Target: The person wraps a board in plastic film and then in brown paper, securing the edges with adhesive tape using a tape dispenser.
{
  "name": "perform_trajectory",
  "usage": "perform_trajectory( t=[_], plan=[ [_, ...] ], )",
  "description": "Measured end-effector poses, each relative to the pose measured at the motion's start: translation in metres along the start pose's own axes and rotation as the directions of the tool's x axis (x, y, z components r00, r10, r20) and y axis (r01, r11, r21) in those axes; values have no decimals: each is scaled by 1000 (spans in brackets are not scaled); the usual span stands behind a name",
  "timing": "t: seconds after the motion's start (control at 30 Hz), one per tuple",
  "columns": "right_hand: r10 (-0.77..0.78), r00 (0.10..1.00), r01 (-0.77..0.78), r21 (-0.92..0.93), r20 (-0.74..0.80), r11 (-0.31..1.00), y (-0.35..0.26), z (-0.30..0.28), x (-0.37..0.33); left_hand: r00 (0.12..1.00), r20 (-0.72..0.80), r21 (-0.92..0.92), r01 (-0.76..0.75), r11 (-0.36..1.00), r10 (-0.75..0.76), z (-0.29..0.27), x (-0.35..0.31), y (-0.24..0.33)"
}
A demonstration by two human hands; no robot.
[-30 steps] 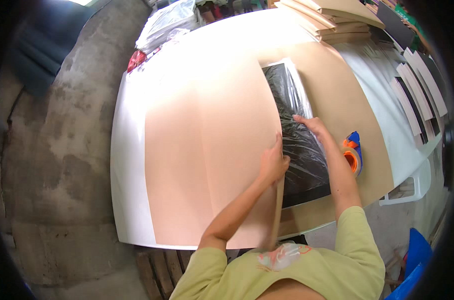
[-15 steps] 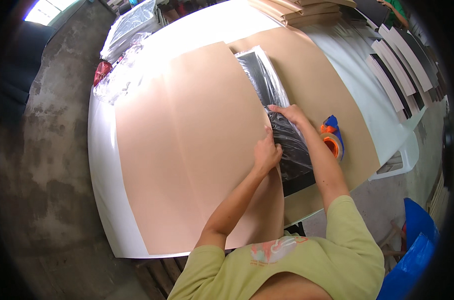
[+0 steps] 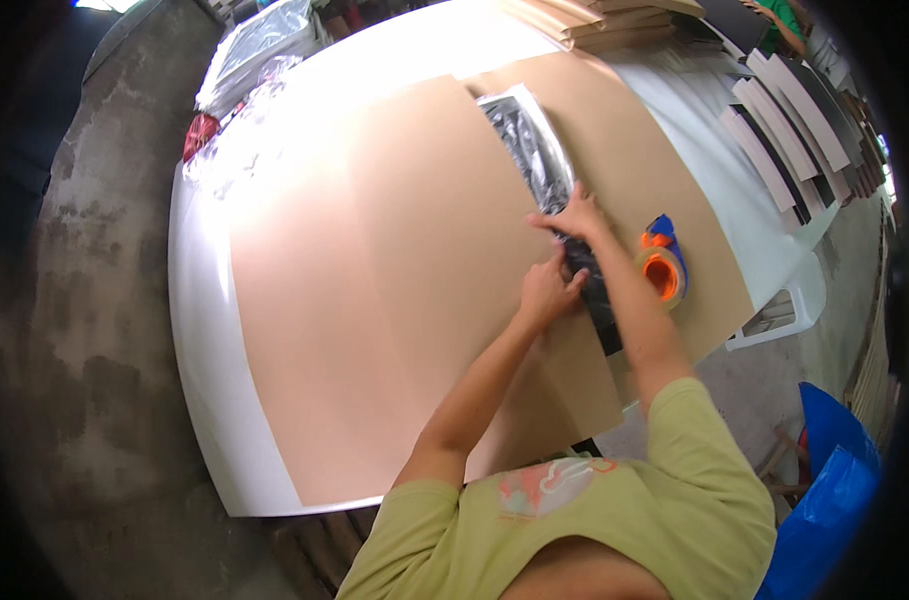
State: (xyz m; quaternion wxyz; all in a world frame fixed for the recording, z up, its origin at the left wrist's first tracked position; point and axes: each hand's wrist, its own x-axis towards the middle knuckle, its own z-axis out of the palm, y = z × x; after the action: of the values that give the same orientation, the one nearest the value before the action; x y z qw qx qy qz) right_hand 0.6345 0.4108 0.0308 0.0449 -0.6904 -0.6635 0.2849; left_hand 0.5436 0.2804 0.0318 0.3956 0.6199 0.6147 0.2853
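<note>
A large sheet of brown paper (image 3: 374, 280) spreads across the table, its right part lying over a long panel (image 3: 539, 150) in clear plastic, pale along one edge and dark inside. My left hand (image 3: 549, 292) is at the paper's right edge, closed on it, with thumb and forefinger showing at the rim. Just beyond it my right hand (image 3: 576, 215) rests on the wrapped panel, fingers spread, its thumb reaching over the paper's edge. How much of the panel lies under the paper is hidden. An orange and blue tape dispenser (image 3: 662, 268) is right of my right forearm.
More brown paper (image 3: 674, 200) lies beneath the panel. Folded brown sheets (image 3: 614, 25) are stacked at the far side, and dark and pale strips (image 3: 789, 140) at the right. Plastic-covered goods (image 3: 264, 55) sit far left. A person in green (image 3: 782, 25) is at the far right.
The paper's right edge has moved right over the panel, covering more of its near part. Both hands have shifted slightly right, and the right-hand fingers now spread across the panel.
</note>
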Motion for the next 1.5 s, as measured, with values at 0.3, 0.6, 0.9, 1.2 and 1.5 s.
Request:
perform_trajectory(
  t=[0.3, 0.6, 0.9, 1.2, 1.5],
  plan=[
    [-39, 999, 38, 49, 13, 998, 18, 4, 11, 468, -649, -389, 473, 790, -600, -133, -136, -110],
    [-177, 984, 176, 111, -4, 978, -8, 11, 6, 431, -832, -81, 528, 845, -349, -284, 25, -178],
    [-129, 992, 128, 84, 4, 988, 17, 6, 14, 972, -224, 691, 208, 692, -69, -63, -113, -60],
    [-246, 873, 96, -346, -421, 933, 48, -72, -50, 952, -304, 696, 201, 689, 29, -54, -115, -64],
    [131, 964, -172, -166, -230, 971, 192, -94, -90, 966, -259, 716, 192, 671, 0, -54, -116, -56]
  ],
)
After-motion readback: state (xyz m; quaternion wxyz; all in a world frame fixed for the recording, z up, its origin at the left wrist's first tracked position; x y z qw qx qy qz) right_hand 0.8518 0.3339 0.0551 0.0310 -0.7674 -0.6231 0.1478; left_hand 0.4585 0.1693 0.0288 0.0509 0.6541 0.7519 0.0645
